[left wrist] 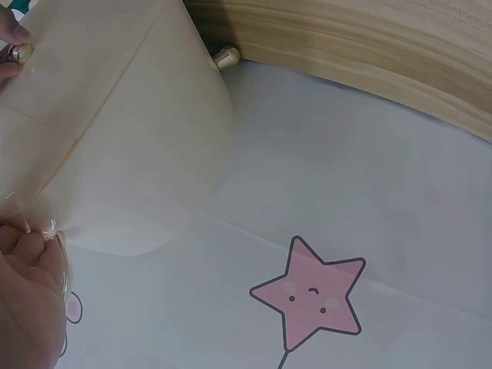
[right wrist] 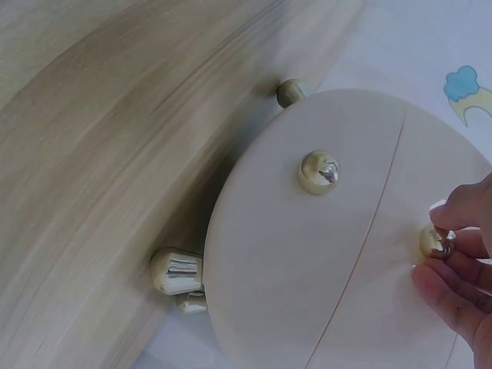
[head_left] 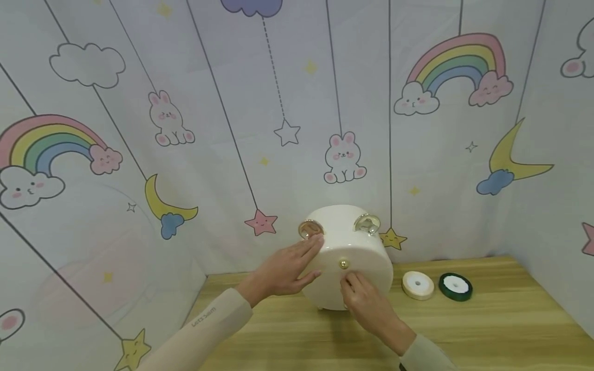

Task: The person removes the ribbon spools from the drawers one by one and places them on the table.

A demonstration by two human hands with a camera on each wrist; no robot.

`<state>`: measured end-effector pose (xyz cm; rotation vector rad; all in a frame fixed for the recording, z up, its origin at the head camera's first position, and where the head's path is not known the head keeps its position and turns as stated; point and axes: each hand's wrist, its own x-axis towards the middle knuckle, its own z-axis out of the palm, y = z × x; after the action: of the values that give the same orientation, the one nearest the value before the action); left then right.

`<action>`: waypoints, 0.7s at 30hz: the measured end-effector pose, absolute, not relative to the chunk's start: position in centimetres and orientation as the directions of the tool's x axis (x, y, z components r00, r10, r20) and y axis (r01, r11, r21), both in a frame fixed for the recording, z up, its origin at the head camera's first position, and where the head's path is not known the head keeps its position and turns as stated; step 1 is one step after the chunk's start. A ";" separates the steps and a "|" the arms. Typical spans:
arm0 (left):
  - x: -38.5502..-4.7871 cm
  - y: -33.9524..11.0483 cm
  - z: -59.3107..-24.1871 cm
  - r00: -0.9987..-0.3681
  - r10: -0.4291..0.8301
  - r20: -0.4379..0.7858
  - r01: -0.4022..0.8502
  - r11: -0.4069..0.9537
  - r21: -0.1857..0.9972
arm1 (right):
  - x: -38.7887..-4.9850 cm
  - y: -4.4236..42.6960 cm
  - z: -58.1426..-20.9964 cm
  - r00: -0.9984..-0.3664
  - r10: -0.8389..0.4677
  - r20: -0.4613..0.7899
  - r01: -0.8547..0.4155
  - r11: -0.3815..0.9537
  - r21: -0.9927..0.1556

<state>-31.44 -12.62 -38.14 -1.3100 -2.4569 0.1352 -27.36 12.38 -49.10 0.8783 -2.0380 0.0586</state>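
A glossy cream, drum-shaped box [head_left: 325, 257] with gold fittings stands on the table against the back cloth. Thin seams cross its round front [right wrist: 284, 223]. My right hand [head_left: 368, 309] pinches a gold knob [right wrist: 433, 242] on that front between thumb and fingers. Another gold knob [head_left: 343, 264] shows just above the hand, and a lower knob [right wrist: 319, 171] is untouched. My left hand [head_left: 290, 265] rests against the box's upper left side, fingers extended beside the left gold ear-shaped ring [head_left: 311, 228]. The right ring [head_left: 367, 224] stands free.
Right of the box lie a cream ribbon spool [head_left: 417, 286] and a dark green ribbon spool [head_left: 456, 287] on the wooden table [head_left: 506, 319]. Gold feet [right wrist: 177, 270] support the box. A printed cloth [head_left: 287, 180] hangs closely behind it.
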 end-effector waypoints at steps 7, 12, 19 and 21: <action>-31.4 -12.7 -38.1 -0.507 0.821 0.263 0.787 0.565 -0.247 | -27.4 12.5 -49.1 -0.343 -0.556 0.757 -0.635 0.731 0.249; -31.3 -12.6 -38.1 -0.505 0.822 0.263 0.788 0.564 -0.249 | -27.8 12.7 -49.2 -0.307 -0.536 0.786 -0.664 0.713 0.227; -31.2 -12.6 -37.9 -0.501 0.822 0.270 0.787 0.563 -0.252 | -27.9 13.0 -49.5 -0.266 -0.489 0.831 -0.743 0.653 0.147; -31.2 -12.6 -37.9 -0.501 0.822 0.271 0.788 0.563 -0.249 | -27.8 13.1 -49.6 -0.239 -0.483 0.842 -0.759 0.634 0.149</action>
<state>-31.21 -12.61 -37.95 -1.3138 -2.4425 0.1300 -27.81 13.09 -49.64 0.9844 -1.8959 0.3606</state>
